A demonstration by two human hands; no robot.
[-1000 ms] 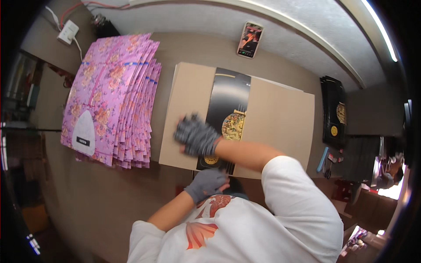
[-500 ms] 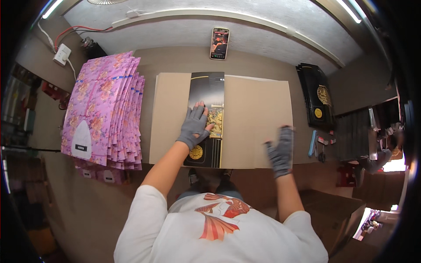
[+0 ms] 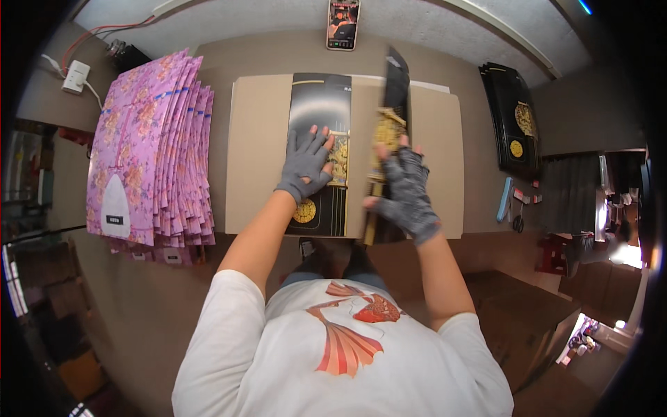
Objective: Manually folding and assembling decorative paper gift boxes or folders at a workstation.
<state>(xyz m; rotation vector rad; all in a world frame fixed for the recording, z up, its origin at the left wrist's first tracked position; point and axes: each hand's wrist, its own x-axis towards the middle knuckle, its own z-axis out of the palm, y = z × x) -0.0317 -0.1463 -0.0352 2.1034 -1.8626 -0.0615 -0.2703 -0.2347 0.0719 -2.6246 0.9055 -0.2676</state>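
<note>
A brown cardboard sheet (image 3: 260,149) lies on the table in front of me, its left flap folded inward to show a black panel with gold print (image 3: 319,104). My left hand (image 3: 306,165), in a grey fingerless glove, rests flat on that panel with fingers spread. To its right stands a raised flap (image 3: 394,90), black with gold print, tilted steeply and blurred by motion. Against this flap is my gloved right hand (image 3: 408,184), fingers stretched and thumb apart. More brown card (image 3: 436,167) shows beneath and to the right of it.
Pink flowered folded sleeves (image 3: 142,153) are stacked at the left. Black-and-gold folded pieces (image 3: 511,118) lie at the right, with a light-blue tool (image 3: 504,200) and scissors (image 3: 518,219) nearer me. A phone (image 3: 342,26) stands at the back, and a white power socket (image 3: 76,77) is far left.
My right hand has moved left from the sheet's right edge, and the flap there now stands raised with its black side showing. My left hand stays on the panel. The view has shifted slightly.
</note>
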